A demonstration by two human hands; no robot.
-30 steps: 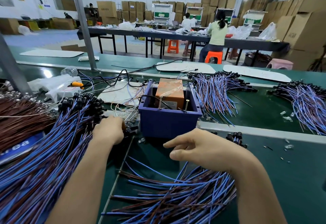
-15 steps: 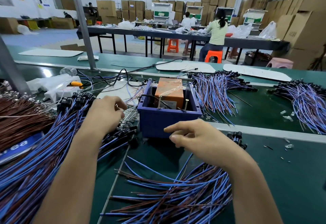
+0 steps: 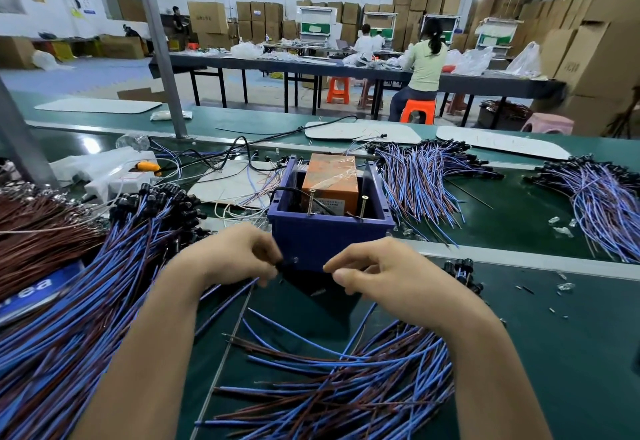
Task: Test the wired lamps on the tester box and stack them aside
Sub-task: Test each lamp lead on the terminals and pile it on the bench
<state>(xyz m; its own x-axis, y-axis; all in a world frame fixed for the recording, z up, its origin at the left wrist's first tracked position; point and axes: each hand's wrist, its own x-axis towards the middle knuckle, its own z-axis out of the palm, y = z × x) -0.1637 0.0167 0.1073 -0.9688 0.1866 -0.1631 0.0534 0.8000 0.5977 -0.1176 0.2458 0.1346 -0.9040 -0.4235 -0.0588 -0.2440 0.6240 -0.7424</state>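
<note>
1. Nearest the person, a loose heap of blue and brown lamp leads (image 3: 346,380) lies on the green counter (image 3: 554,353). Its bare ends fan to the near left. Its black heads sit just right of the right hand (image 3: 391,273), within easy reach.

2. The left hand (image 3: 232,256) is raised just in front of the blue plastic tester box (image 3: 329,242). Its fingers (image 3: 266,249) pinch one black-capped wired lamp (image 3: 286,263) by the head, and the lead trails back to the near left. Holding it by the cap probably leaves the wire ends free for contact.

3. The right hand is level with the left, its fingers curled and the thumb close to the forefinger. It cannot be determined whether they hold a lead.

4. The tester box stands at the centre and holds an orange taped block (image 3: 332,180). Two upright screws (image 3: 310,201) rise at its near rim, apparently as test contacts facing the operator.

5. On the left lies a large bundle of blue-wired lamps (image 3: 104,284), heads aligned at the far end. It is likely the untested supply.

6. Beyond the box to the right, fanned stacks of blue-wired lamps (image 3: 422,176) lie well apart, presumably set aside.
</note>
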